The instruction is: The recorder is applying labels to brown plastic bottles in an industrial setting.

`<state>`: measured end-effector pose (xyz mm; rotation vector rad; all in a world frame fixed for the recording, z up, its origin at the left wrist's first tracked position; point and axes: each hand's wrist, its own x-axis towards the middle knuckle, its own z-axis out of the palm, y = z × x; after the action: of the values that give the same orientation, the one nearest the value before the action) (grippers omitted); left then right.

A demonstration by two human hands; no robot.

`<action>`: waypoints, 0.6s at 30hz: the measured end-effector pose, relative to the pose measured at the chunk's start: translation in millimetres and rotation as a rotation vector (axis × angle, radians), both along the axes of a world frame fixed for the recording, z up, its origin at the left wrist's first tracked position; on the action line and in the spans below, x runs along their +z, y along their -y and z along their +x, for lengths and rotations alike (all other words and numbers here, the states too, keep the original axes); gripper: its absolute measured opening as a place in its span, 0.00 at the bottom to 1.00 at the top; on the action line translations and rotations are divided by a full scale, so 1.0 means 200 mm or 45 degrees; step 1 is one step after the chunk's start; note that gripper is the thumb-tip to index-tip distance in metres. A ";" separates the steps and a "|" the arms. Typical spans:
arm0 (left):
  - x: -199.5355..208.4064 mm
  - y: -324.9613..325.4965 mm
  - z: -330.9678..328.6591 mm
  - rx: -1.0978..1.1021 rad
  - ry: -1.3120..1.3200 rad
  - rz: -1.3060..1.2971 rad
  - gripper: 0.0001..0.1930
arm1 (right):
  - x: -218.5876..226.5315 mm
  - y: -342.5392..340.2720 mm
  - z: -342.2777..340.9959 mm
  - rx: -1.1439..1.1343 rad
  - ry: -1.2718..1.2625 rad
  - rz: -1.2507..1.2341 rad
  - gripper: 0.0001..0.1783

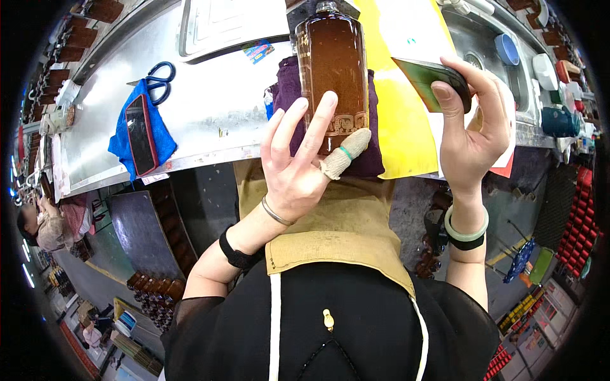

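Observation:
A brown glass bottle (332,70) with a patterned band near its base lies on a folded dark purple cloth (289,79), its neck pointing away from me. My left hand (295,159) rests on the lower part of the bottle with fingers stretched and spread. A knitted cover (346,154) with a green band sheathes its thumb. Raised to the right of the bottle, my right hand (476,127) pinches a thin, flat, glossy piece (432,82), dark at the rim and green-brown on its face, between thumb and fingers. Its exact kind is unclear.
On the metal bench to the left lie dark-handled scissors (162,82) and a red-edged phone (141,136) on a blue cloth (166,143). A yellow sheet (397,140) sits right of the bottle. Behind my right hand are a sink (473,32) and a blue bowl (506,49).

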<state>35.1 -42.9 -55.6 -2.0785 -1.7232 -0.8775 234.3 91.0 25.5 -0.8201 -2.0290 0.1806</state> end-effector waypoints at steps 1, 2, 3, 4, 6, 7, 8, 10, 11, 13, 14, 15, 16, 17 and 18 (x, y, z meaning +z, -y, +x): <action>0.02 -0.01 0.00 -0.014 -0.008 -0.029 0.19 | 0.00 0.00 0.00 0.020 -0.034 -0.027 0.14; 0.04 -0.02 0.01 -0.028 -0.016 -0.059 0.19 | -0.01 0.01 0.00 0.041 -0.067 -0.054 0.15; 0.04 -0.04 0.00 -0.035 0.009 -0.031 0.20 | -0.02 0.01 -0.01 0.061 -0.101 -0.081 0.15; 0.04 -0.05 -0.01 -0.042 0.032 -0.003 0.21 | -0.01 0.02 0.00 0.058 -0.097 -0.091 0.15; 0.02 -0.03 -0.05 -0.007 0.143 0.063 0.26 | -0.01 0.03 0.02 0.049 -0.091 -0.111 0.15; 0.00 -0.01 -0.06 0.036 0.193 0.020 0.30 | -0.03 0.04 0.03 0.066 -0.150 -0.141 0.16; -0.02 0.02 -0.08 0.078 0.243 -0.022 0.34 | -0.04 0.04 0.03 0.066 -0.142 -0.149 0.16; -0.04 0.00 -0.09 0.073 0.250 0.017 0.41 | -0.04 0.04 0.03 0.067 -0.123 -0.166 0.16; -0.02 -0.01 -0.07 0.087 0.246 -0.020 0.40 | -0.04 0.05 0.02 0.066 -0.128 -0.152 0.16; 0.04 -0.04 -0.03 0.110 0.196 -0.094 0.38 | -0.04 0.06 0.00 0.031 -0.097 -0.148 0.16; 0.06 -0.04 -0.01 0.120 0.150 -0.130 0.37 | -0.04 0.06 -0.01 0.015 -0.081 -0.145 0.16; 0.05 -0.04 0.00 0.076 0.112 -0.176 0.37 | -0.06 0.06 -0.03 0.020 -0.142 -0.175 0.16; 0.05 -0.06 0.01 0.021 0.064 -0.109 0.34 | -0.06 0.05 -0.03 0.023 -0.131 -0.174 0.16; 0.05 -0.07 0.02 -0.013 0.020 -0.110 0.33 | -0.06 0.05 -0.03 0.026 -0.120 -0.174 0.16; 0.05 -0.07 0.03 -0.046 -0.024 -0.112 0.32 | -0.06 0.04 -0.04 0.029 -0.109 -0.174 0.15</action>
<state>40.7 -29.3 -46.1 -2.1734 -1.7500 -0.8034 226.6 82.1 12.9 -0.8595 -1.9624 0.3646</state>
